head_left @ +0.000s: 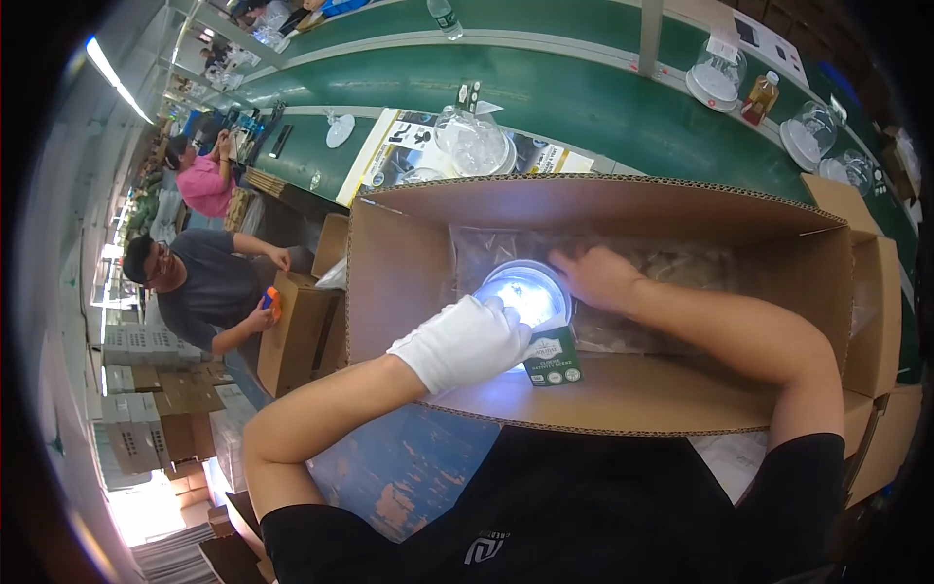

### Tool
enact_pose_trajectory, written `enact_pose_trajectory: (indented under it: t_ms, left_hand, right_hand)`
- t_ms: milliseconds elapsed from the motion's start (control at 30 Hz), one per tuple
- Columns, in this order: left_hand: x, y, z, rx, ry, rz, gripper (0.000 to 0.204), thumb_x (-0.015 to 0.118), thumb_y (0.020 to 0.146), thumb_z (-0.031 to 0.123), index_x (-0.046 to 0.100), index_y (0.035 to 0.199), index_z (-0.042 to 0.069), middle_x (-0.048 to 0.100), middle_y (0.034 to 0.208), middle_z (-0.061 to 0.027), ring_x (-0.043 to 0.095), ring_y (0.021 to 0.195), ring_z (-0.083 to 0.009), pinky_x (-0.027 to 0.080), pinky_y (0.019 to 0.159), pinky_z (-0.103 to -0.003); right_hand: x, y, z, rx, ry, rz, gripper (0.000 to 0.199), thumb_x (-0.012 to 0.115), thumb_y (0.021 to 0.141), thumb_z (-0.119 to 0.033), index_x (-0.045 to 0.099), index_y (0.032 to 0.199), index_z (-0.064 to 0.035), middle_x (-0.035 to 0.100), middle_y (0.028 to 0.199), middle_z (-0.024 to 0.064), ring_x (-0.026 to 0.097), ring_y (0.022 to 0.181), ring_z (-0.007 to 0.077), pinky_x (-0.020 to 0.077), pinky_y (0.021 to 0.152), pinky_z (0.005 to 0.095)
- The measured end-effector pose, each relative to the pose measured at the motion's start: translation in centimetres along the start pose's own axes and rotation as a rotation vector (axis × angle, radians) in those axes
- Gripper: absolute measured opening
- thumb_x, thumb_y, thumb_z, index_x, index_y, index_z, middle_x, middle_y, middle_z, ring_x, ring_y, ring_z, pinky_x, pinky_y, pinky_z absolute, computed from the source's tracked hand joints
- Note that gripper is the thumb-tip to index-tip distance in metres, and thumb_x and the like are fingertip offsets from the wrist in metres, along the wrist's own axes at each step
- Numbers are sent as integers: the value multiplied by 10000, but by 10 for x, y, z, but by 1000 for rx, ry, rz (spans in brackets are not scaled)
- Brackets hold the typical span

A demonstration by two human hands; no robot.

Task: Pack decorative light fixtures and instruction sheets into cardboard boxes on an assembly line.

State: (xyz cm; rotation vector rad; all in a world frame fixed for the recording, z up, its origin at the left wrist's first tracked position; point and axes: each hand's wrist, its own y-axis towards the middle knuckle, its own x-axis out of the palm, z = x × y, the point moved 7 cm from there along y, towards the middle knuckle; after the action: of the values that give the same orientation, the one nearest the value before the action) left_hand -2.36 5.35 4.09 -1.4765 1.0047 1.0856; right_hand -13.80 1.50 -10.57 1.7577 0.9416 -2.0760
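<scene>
A round, clear dome ornament (530, 292) glows bright white inside a long open cardboard box (671, 404). A dark green card tag (553, 358) hangs at its near side. My left hand (467, 341), in a white glove, is closed on the ornament's near left side. Bare, my right hand (598, 277) has its fingers bent against the far right rim; the fingertips are partly in shadow. Clear plastic wrapping (681, 273) lies across the bottom of the box beneath and beside the ornament. Glare hides what is inside the dome.
Beyond the box runs a green work surface (584, 97) with clear domes (474, 141) on printed sheets, more domes (715, 78) at the right and a drink bottle (761, 97). At left, a person in grey (199, 277) holds an orange-blue tool (271, 304) beside another carton (297, 331).
</scene>
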Motion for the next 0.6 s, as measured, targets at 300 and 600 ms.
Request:
enact_pose_trajectory:
  t_ms: [300, 600]
  left_hand:
    - [-3, 0, 9, 31, -12, 54, 308, 594, 929, 293, 576, 731, 58, 557, 680, -81, 604, 621, -236, 501, 473, -358]
    - [-2, -5, -7, -64, -108, 5, 280, 576, 921, 297, 585, 760, 68, 587, 690, -110, 629, 640, -261, 506, 484, -383]
  right_hand:
    - [6, 52, 4, 74, -111, 48, 545, 509, 924, -157, 449, 1454, -51, 520, 1408, 143, 661, 1014, 308, 550, 603, 389]
    - [-69, 4, 5, -212, 616, 143, 500, 523, 905, -90, 444, 1398, -75, 322, 1568, 103, 595, 1182, 378, 564, 903, 480]
